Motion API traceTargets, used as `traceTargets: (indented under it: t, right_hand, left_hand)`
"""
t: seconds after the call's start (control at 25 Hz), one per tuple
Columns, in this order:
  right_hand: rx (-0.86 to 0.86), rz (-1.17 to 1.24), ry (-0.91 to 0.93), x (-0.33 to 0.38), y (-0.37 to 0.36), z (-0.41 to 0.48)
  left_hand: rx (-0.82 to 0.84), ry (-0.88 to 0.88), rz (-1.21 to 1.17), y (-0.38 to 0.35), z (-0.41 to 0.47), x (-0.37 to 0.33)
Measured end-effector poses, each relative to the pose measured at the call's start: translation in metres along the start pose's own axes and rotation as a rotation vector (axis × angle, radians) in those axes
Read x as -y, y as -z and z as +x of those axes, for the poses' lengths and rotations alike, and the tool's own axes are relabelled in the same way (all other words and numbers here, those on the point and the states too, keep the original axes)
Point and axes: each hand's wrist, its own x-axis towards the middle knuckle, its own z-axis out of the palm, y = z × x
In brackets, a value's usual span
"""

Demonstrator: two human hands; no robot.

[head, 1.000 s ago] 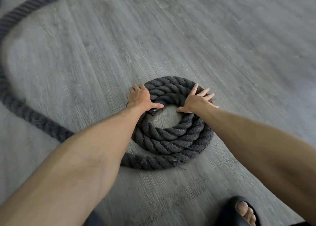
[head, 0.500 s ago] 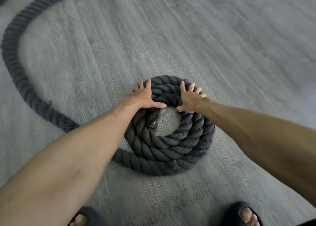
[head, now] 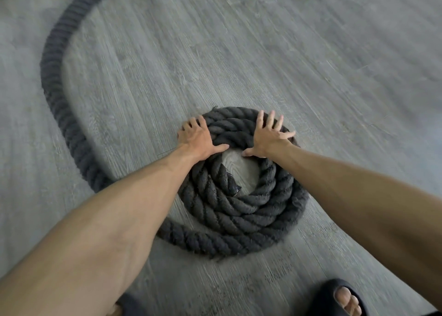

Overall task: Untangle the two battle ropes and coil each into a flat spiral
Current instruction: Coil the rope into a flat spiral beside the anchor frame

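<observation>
I logged the battle rope (head: 55,60) on the floor (head: 311,52), most of it wound into a flat round coil (head: 239,215) low and centre in the head view, just ahead of the person's feet. The left hand (head: 199,140) lay flat on the coil's far-left part, fingers spread wide, gripping nothing, thumb reaching to the inner rim. The right hand (head: 269,137) did the same on the far-right part, palm down, fingers fanned, thumb tip at the rim of the middle opening. Both forearms (head: 114,220) crossed the frame from the bottom corners, and the left one hid the coil's near-left edge. The rope end (head: 230,182) sat inside the opening against the innermost turn, frayed, with a dark wrapped tip. A small round patch of floor showed in that opening. The tail (head: 71,136) left the coil at its near-left side, passed under the left forearm, swept left and away in a wide arc and ran out at the top edge. Grey floor showed between that arc and the coil, and past the coil's far and right edges to the frame border. The rope was thick, dark grey, twisted strands, fuzzy surface, turns packed touching. The floor was grey wood-grain planks, matte, with thin seams. A dark open-toe sandal (head: 334,296) showed at the bottom right edge, and frame edges were blurred.
</observation>
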Motion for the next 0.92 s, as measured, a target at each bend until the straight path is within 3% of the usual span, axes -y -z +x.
traceTargets:
  t: [0.24, 0.4, 0.6, 0.8, 0.92]
  right_hand:
    - [0.095, 0.141, -0.252, 0.008, 0.007, 0.000]
    - [0.004, 0.060, -0.174, 0.021, 0.008, 0.005]
    - [-0.063, -0.028, 0.081, 0.000, 0.005, 0.016]
    - [-0.108, -0.225, 0.375, -0.018, 0.005, 0.020]
    - [-0.138, -0.226, 0.454, -0.022, 0.007, 0.021]
  left_hand:
    - [0.174, 0.320, -0.070, 0.003, 0.004, 0.041]
    - [0.331, 0.379, -0.081, 0.017, 0.007, 0.048]
    - [0.116, -0.078, -0.040, 0.039, 0.017, 0.022]
    - [0.210, -0.218, 0.015, 0.034, 0.037, -0.007]
    - [0.208, -0.223, 0.024, 0.023, 0.032, -0.006]
